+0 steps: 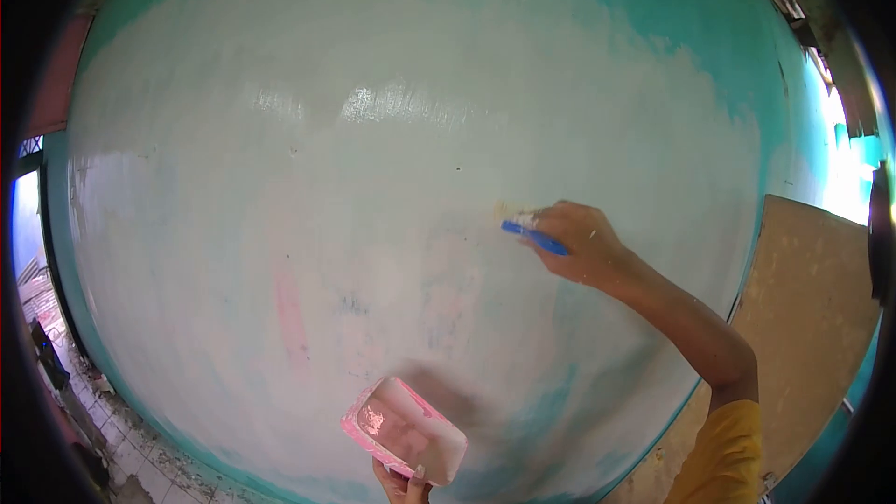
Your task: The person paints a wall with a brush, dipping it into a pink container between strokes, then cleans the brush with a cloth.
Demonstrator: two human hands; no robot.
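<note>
Right hand [579,245] closed around a blue-handled brush [534,236], bristles touching the whitewashed wall [373,177] right of centre, left hand [401,487] gripping a pink tray [403,429] of white paint low down, teal margin along top and right, brown board [812,317] at right edge, broad wall open above.

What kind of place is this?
Probably a room being repainted: a turquoise wall mostly covered in white, the right hand holding a blue brush to it, the left hand holding a pink tray of paint.
</note>
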